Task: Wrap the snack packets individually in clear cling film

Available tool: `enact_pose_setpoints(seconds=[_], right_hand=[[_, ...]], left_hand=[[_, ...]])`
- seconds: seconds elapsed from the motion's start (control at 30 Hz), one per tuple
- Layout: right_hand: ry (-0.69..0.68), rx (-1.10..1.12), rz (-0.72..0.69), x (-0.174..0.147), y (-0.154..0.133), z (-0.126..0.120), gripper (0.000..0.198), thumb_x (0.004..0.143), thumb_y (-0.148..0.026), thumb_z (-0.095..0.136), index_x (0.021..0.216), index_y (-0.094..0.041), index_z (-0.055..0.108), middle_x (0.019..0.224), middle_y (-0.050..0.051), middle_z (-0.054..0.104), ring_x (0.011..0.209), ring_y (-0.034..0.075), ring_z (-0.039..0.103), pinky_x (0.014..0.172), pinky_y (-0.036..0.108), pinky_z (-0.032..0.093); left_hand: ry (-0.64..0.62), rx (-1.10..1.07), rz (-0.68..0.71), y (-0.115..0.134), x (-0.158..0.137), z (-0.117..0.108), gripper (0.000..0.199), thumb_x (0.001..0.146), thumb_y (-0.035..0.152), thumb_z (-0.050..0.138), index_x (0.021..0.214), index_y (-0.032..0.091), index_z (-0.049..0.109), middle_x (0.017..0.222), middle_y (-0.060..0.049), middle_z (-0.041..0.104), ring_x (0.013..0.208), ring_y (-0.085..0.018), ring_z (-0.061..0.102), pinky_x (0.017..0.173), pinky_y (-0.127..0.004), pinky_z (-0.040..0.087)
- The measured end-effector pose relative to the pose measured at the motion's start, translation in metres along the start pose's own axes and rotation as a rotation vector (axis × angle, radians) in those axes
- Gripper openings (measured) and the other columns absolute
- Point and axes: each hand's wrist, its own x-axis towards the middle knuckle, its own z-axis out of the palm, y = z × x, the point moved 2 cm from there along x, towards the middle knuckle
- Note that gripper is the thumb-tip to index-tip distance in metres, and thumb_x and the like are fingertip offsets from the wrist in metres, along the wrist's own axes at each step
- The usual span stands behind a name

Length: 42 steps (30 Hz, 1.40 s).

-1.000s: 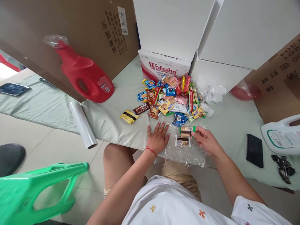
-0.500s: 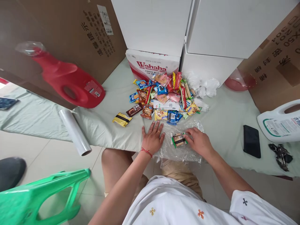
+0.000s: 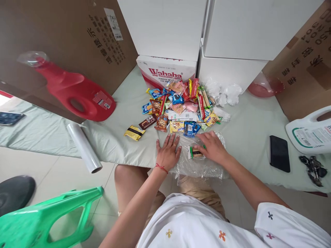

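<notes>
My left hand (image 3: 168,151) lies flat on the green cloth with its fingers spread, at the left edge of a clear plastic sheet (image 3: 186,167). On that sheet rests a small wrapped snack (image 3: 197,152) with green ends. My right hand (image 3: 213,147) is over the snack's right side, palm down and fingers stretched forward, covering part of it; nothing is gripped. Just beyond both hands spreads a pile of wrapped snacks (image 3: 178,106). A blue snack packet (image 3: 190,129) lies nearest my right fingertips. A yellow packet (image 3: 134,133) sits at the pile's left.
A red jug (image 3: 85,100) and a roll of plastic film (image 3: 84,148) are at left. A Wahaba-type carton (image 3: 168,70) backs the pile, beside crumpled clear bags (image 3: 229,94). At right are a black phone (image 3: 279,153), keys (image 3: 313,169) and a white bottle (image 3: 310,134).
My right hand has moved forward and slightly left, its fingers now reaching past the wrapped snack and covering more of it. My left hand stays in place.
</notes>
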Motion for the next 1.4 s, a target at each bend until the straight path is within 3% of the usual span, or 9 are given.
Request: enact_pose_setpoints(seconds=[0.13,0.23,0.47,0.57,0.7,0.87,1.03,1.2,1.4], right_hand=[[-0.007,-0.055,0.078,0.034,0.017,-0.001,0.063,0.091,-0.04,0.068,0.145,-0.011,0.053,0.129,0.019,0.063,0.128,0.036,0.044,0.105,0.045,0.036],[-0.089,0.023,0.07,0.05,0.027,-0.002,0.039,0.087,-0.028,0.071,0.123,-0.014,0.069,0.101,0.011,0.071,0.11,0.029,0.054,0.095,0.036,0.04],[-0.047,0.158,-0.252,0.016,0.016,-0.023,0.024,0.099,-0.024,0.051,0.103,-0.019,0.074,0.087,0.007,0.065,0.089,0.021,0.056,0.08,0.03,0.042],[-0.091,0.057,-0.34,-0.018,0.004,-0.014,0.036,0.105,-0.027,0.039,0.121,-0.024,0.071,0.091,0.009,0.064,0.088,0.021,0.054,0.076,0.03,0.042],[-0.152,-0.109,-0.434,-0.055,-0.007,0.016,0.041,0.106,-0.03,0.04,0.143,-0.03,0.058,0.098,0.008,0.063,0.085,0.022,0.054,0.072,0.031,0.04],[-0.121,-0.258,-0.364,-0.069,-0.016,0.035,0.052,0.103,-0.022,0.047,0.153,-0.036,0.045,0.104,0.008,0.061,0.091,0.023,0.055,0.075,0.032,0.039],[-0.151,-0.283,-0.344,-0.063,-0.028,0.031,0.06,0.096,-0.009,0.052,0.149,-0.037,0.05,0.105,0.008,0.061,0.096,0.024,0.054,0.079,0.034,0.038],[-0.137,-0.254,-0.339,-0.058,-0.027,0.022,0.041,0.097,-0.011,0.05,0.131,-0.03,0.065,0.102,0.008,0.06,0.096,0.024,0.053,0.08,0.035,0.041],[0.129,-0.075,-0.45,-0.113,-0.026,0.029,0.042,0.099,-0.04,0.058,0.138,-0.024,0.06,0.125,0.013,0.062,0.11,0.029,0.053,0.098,0.049,0.044]], left_hand=[[0.042,-0.026,0.001,-0.003,-0.004,-0.001,0.055,0.105,0.042,0.025,0.158,0.029,0.037,0.167,-0.007,0.03,0.152,-0.027,0.033,0.123,-0.065,0.014],[0.142,-0.094,-0.051,-0.007,-0.005,0.001,0.06,0.104,0.047,0.032,0.158,0.022,0.035,0.168,-0.013,0.029,0.153,-0.026,0.032,0.124,-0.056,0.021],[0.167,-0.276,-0.118,-0.016,0.002,0.007,0.102,0.083,0.055,0.067,0.161,0.012,0.016,0.155,-0.022,0.047,0.147,-0.034,0.039,0.125,-0.06,0.013],[0.105,-0.371,-0.048,-0.02,0.003,0.004,0.072,0.083,0.039,0.067,0.149,0.021,0.045,0.124,-0.01,0.071,0.137,-0.03,0.049,0.125,-0.056,0.016],[0.105,-0.493,0.078,-0.032,0.003,0.003,0.011,0.084,0.03,0.063,0.087,0.024,0.072,0.093,-0.005,0.072,0.116,-0.027,0.06,0.117,-0.051,0.032],[0.298,-0.68,0.043,-0.054,-0.006,-0.009,0.009,0.078,0.023,0.059,0.081,0.022,0.068,0.096,-0.007,0.069,0.109,-0.025,0.062,0.101,-0.044,0.048],[0.646,-0.588,0.071,-0.031,-0.031,-0.064,0.02,0.078,0.012,0.053,0.092,0.021,0.063,0.109,-0.008,0.062,0.117,-0.026,0.057,0.106,-0.048,0.045],[0.028,-0.314,0.726,0.034,-0.031,-0.074,0.036,0.092,0.012,0.047,0.119,0.025,0.067,0.12,-0.009,0.068,0.111,-0.024,0.06,0.093,-0.039,0.05],[-0.207,-0.115,0.662,0.025,-0.025,-0.024,0.043,0.097,0.014,0.045,0.134,0.024,0.064,0.11,-0.009,0.07,0.096,-0.024,0.059,0.083,-0.036,0.049]])
